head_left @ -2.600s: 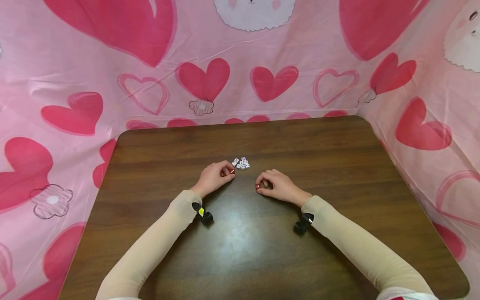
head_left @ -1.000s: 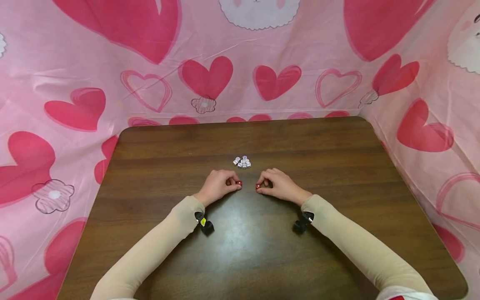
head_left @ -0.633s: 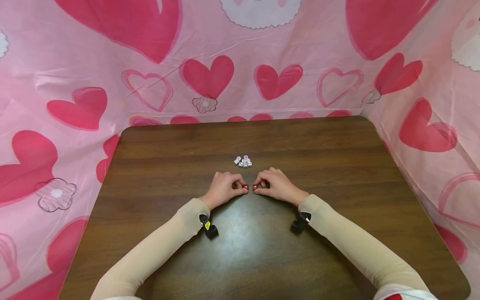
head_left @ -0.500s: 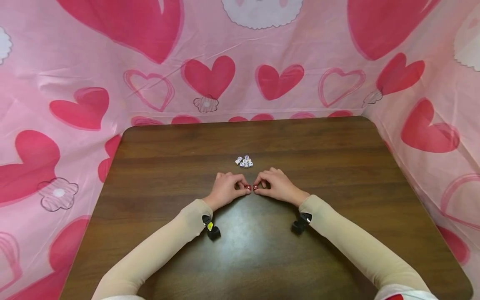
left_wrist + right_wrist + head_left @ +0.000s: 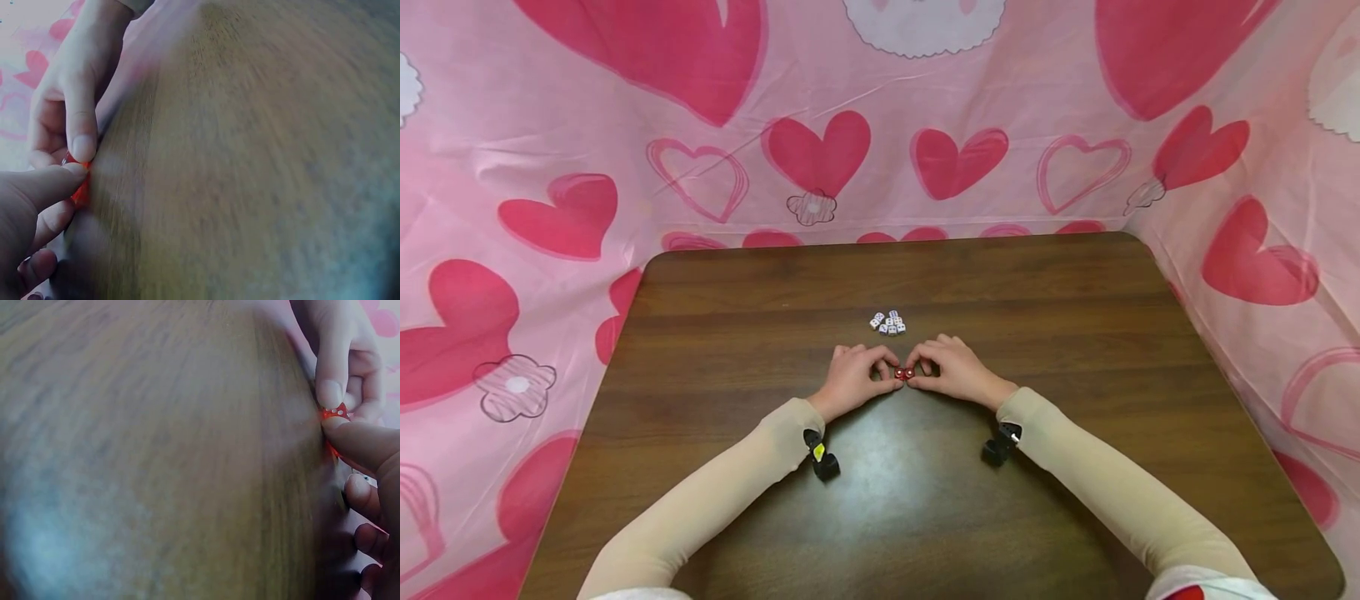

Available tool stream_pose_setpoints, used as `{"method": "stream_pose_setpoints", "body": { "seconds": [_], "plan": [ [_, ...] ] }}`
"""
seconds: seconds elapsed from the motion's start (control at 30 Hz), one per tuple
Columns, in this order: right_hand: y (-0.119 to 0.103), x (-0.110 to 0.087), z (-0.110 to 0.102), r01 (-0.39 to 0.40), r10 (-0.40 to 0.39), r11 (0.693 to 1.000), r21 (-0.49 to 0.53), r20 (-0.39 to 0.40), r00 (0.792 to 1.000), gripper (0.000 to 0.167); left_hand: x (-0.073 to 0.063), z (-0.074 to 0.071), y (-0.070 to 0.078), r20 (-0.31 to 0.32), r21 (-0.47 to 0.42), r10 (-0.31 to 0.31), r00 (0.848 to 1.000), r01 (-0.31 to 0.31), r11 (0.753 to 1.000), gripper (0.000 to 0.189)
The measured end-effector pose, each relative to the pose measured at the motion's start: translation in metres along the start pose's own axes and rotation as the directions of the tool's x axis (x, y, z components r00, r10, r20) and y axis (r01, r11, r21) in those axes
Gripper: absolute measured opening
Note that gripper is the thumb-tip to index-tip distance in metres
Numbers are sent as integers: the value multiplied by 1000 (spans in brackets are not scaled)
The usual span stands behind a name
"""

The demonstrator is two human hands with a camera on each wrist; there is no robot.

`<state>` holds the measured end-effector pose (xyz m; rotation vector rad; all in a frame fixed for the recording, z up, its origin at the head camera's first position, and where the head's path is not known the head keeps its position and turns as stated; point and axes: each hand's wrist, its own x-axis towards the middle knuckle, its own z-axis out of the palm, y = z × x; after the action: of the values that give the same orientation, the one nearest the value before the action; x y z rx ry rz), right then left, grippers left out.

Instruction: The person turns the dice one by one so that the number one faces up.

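Two red dice sit side by side at the middle of the table, their faces meeting. My left hand holds the left red die between thumb and fingertip. From the other side, my right hand pinches the right red die. White pips show on their upper faces in the head view. The left wrist view shows red beside the left thumb, partly covered by fingers. In the right wrist view a pipped red face shows between the two thumbs.
Several white dice lie in a loose cluster just beyond the hands. The brown wooden table has rounded corners. Pink heart-patterned cloth hangs behind it and along both sides. A small black camera is strapped on each wrist.
My left hand has come from beside the white dice, nearer and to the right, carrying its red die up against the other. The right hand has shifted only slightly.
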<state>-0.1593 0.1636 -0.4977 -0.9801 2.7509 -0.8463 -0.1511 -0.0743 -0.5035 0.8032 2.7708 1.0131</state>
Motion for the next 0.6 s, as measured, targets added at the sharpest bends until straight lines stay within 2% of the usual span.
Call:
{"method": "stream_pose_setpoints", "body": {
  "seconds": [0.13,0.43,0.6],
  "plan": [
    [1,0,0,-2,2,1000,2,0,1000,19,0,-1,-1,4,-16,2,1000,-2,1000,29],
    [1,1,1,-4,4,1000,-3,-3,1000,20,0,0,-1,1,-15,1,1000,-1,1000,19],
    [2,1,-2,6,-7,1000,23,28,1000,22,0,1,-2,-3,-22,-4,1000,4,1000,18]
  ]
}}
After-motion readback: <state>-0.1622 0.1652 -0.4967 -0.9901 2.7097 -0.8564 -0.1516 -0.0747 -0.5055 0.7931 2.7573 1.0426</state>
